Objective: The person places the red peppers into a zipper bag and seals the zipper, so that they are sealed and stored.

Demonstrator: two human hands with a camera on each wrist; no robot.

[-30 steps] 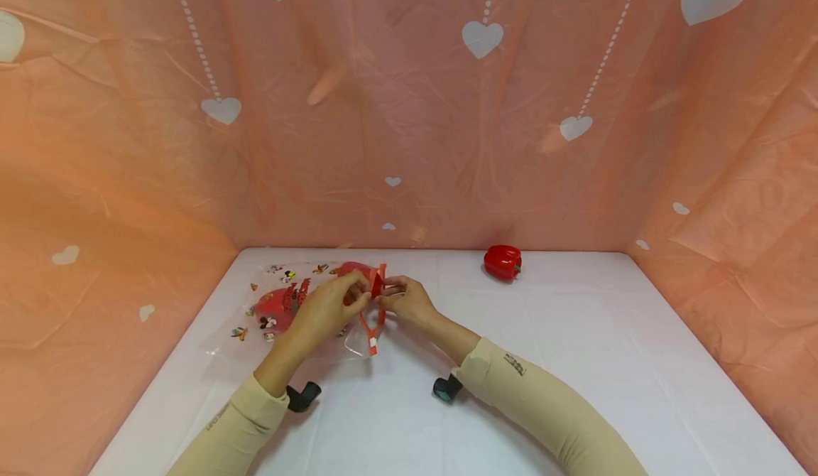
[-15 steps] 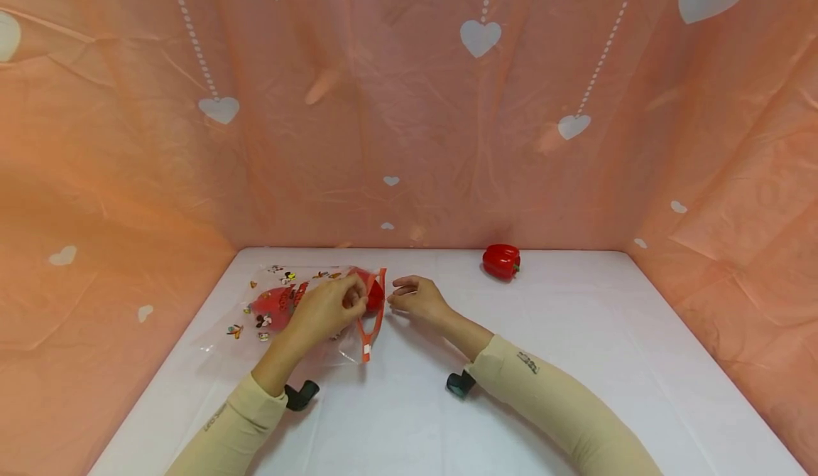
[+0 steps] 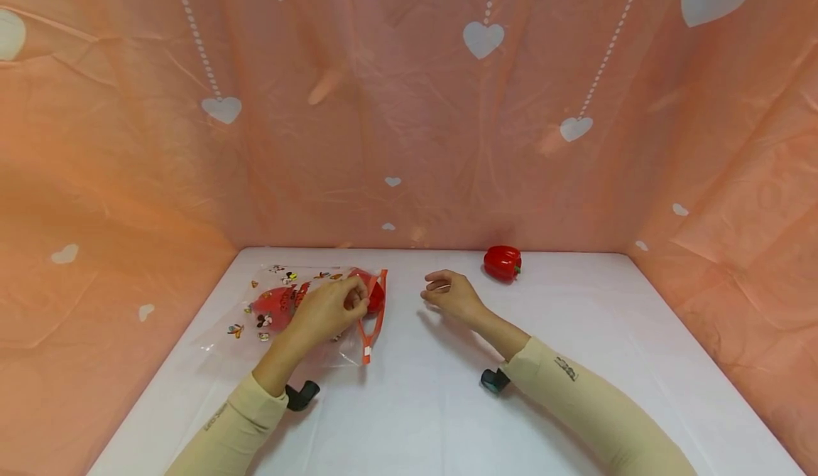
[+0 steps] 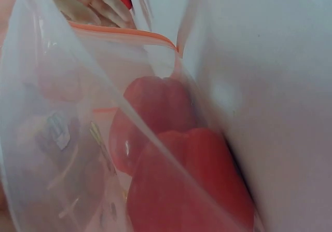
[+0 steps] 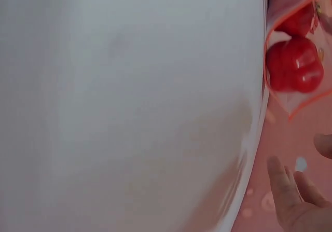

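A clear plastic zip bag point(image 3: 246, 328) with cartoon prints and an orange zip edge point(image 3: 380, 309) lies on the left of the table. My left hand point(image 3: 327, 307) pinches the upper side of its mouth, which gapes to the right. Through the film show red bell peppers point(image 4: 192, 185), with one point(image 5: 295, 66) just inside the mouth. My right hand point(image 3: 455, 297) is in the air right of the bag, fingers parted and holding nothing. Another red bell pepper point(image 3: 502, 263) lies farther back and to the right, apart from that hand.
The white table point(image 3: 575, 362) ends at a pink-orange curtain point(image 3: 434, 177) with white hearts behind and at both sides. Dark wrist-worn pieces point(image 3: 302, 396) jut out under the sleeves, close above the tabletop.
My right hand has let go of the bag's mouth and moved right, toward the loose bell pepper. The mouth gapes wider, while my left hand has kept its pinch.
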